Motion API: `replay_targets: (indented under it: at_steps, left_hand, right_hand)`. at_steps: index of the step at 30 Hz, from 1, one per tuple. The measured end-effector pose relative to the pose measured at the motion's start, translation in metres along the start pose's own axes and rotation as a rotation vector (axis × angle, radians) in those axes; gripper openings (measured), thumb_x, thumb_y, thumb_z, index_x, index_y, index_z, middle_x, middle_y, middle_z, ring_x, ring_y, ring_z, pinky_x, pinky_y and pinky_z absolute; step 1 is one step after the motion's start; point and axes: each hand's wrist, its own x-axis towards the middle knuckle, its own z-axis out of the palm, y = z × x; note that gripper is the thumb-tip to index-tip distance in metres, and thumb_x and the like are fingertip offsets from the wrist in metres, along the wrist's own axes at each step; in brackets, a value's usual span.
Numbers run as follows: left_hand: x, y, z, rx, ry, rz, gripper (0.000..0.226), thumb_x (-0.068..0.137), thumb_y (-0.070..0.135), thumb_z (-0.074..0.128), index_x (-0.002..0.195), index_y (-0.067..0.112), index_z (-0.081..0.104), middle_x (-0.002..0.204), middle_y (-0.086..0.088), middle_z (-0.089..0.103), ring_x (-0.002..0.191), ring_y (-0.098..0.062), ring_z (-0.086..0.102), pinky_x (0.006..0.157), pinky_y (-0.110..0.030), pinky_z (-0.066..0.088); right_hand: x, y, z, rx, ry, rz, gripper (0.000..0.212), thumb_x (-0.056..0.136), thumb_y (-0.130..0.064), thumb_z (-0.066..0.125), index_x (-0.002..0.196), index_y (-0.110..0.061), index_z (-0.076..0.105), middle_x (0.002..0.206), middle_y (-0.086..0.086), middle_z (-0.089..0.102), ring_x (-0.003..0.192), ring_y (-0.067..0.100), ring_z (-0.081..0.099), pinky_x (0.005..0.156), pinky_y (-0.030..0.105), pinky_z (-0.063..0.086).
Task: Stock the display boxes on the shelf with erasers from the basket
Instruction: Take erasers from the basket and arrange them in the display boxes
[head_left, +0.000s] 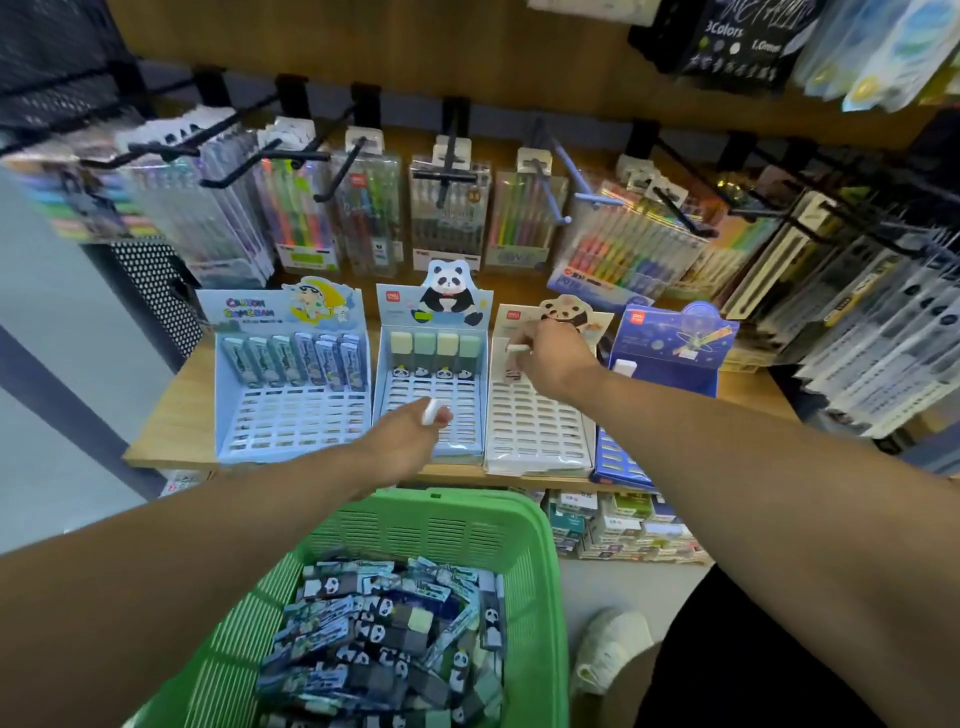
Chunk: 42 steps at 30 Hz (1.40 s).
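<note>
From the head camera, a wooden shelf (176, 410) carries four display boxes side by side. The leftmost pale blue box (293, 395) has a row of wrapped erasers standing along its back, with the slotted tray in front of them bare. Next to it, the panda box (431, 384) holds four green-toned erasers (435, 353) in its back row. The white box (537, 415) comes next, and at the far right stands the dark blue box (665, 364), with one white eraser showing in it.

The left hand (410, 434) reaches over the front of the panda box, its grip closed on a small white eraser (431, 410) pinched at the fingertips. The right hand (556, 358) is at the back row of the white box, fingers curled around a pale eraser (517, 349) whose end sticks out to the left; whether it already sits in a slot cannot be told.

Below the shelf edge, a green basket (467, 525) sits close to the person, holding a loose heap of wrapped erasers (395, 639), many with panda prints. Packs of pens (449, 218) hang on black hooks above the boxes. A white shoe (608, 649) shows on the floor to the right of the basket.
</note>
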Motion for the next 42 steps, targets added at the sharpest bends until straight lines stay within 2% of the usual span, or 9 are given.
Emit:
replay_targets:
  at_steps: [4,7,10,19,23,26,31,36,42]
  left_hand:
    - [0.012,-0.008,0.015,0.316,-0.051,0.14,0.044,0.104,0.008,0.03,0.145,0.018,0.035,0.095,-0.011,0.058,0.061,-0.017,0.051,0.05,-0.025,0.037]
    - [0.021,-0.014,0.02,0.481,-0.062,0.149,0.056,0.099,0.002,0.033,0.152,0.018,0.025,0.152,-0.022,0.033,0.122,-0.035,0.051,0.094,-0.04,0.046]
    - [0.02,-0.018,0.024,0.643,-0.075,0.097,0.065,0.096,-0.001,0.035,0.156,0.017,0.018,0.162,-0.021,0.013,0.149,-0.037,0.016,0.119,-0.059,0.016]
    - [0.019,-0.018,0.031,0.651,-0.093,0.087,0.061,0.093,0.003,0.037,0.151,0.015,0.026,0.138,-0.021,0.046,0.131,-0.04,0.041,0.111,-0.061,0.03]
    - [0.019,-0.019,0.03,0.631,-0.042,0.12,0.055,0.093,0.006,0.038,0.147,0.014,0.032,0.12,-0.017,0.055,0.105,-0.034,0.056,0.096,-0.048,0.047]
    - [0.018,-0.016,0.029,0.611,-0.029,0.124,0.052,0.094,0.005,0.037,0.146,0.012,0.033,0.115,-0.017,0.058,0.09,-0.029,0.053,0.081,-0.037,0.048]
    - [0.02,-0.016,0.028,0.594,-0.025,0.132,0.053,0.097,0.01,0.038,0.149,0.013,0.031,0.124,-0.02,0.057,0.102,-0.034,0.058,0.079,-0.037,0.048]
    - [0.031,-0.007,0.022,0.062,0.175,0.096,0.029,0.104,0.017,0.038,0.129,0.015,0.052,0.109,-0.01,0.061,0.072,-0.022,0.057,0.057,-0.028,0.041]
    - [0.025,0.023,0.008,-0.948,0.088,-0.12,0.032,0.106,0.024,0.038,0.128,0.01,0.056,0.113,-0.011,0.07,0.103,-0.031,0.068,0.092,-0.044,0.053]
  right_hand:
    - [0.003,0.008,0.007,-0.013,0.004,-0.036,0.028,0.095,-0.013,0.059,0.118,-0.021,0.072,0.127,0.008,0.065,0.114,0.028,0.06,0.097,0.033,0.049]
    - [0.002,0.011,0.009,-0.024,0.025,-0.082,0.022,0.097,-0.014,0.06,0.113,-0.021,0.074,0.116,0.006,0.07,0.102,0.026,0.063,0.085,0.029,0.049]
    - [0.001,0.011,0.01,-0.029,0.06,-0.101,0.015,0.097,-0.017,0.062,0.107,-0.028,0.065,0.107,0.003,0.068,0.093,0.021,0.062,0.077,0.03,0.049]
    - [-0.002,0.007,0.007,-0.079,0.042,-0.154,0.016,0.101,-0.024,0.055,0.112,-0.027,0.067,0.111,0.001,0.067,0.1,0.02,0.058,0.081,0.032,0.047]
    - [-0.001,0.005,0.008,-0.13,0.109,-0.178,0.029,0.104,-0.023,0.053,0.13,-0.019,0.067,0.133,0.002,0.062,0.123,0.022,0.054,0.103,0.031,0.041]
    - [-0.001,0.005,0.007,-0.112,0.15,-0.154,0.029,0.103,-0.019,0.054,0.129,-0.023,0.066,0.127,0.001,0.066,0.112,0.021,0.06,0.095,0.033,0.051]
    - [-0.001,0.002,0.005,-0.137,0.153,-0.099,0.021,0.101,-0.023,0.059,0.117,-0.026,0.071,0.123,0.001,0.068,0.109,0.023,0.061,0.093,0.039,0.053]
    - [-0.001,-0.005,0.002,-0.228,0.171,-0.097,0.025,0.102,-0.021,0.055,0.114,-0.03,0.075,0.125,-0.002,0.068,0.116,0.025,0.059,0.096,0.039,0.05]
    - [-0.002,-0.011,0.001,-0.271,0.147,-0.051,0.028,0.1,-0.018,0.056,0.116,-0.031,0.075,0.123,-0.002,0.069,0.112,0.025,0.06,0.091,0.036,0.051]
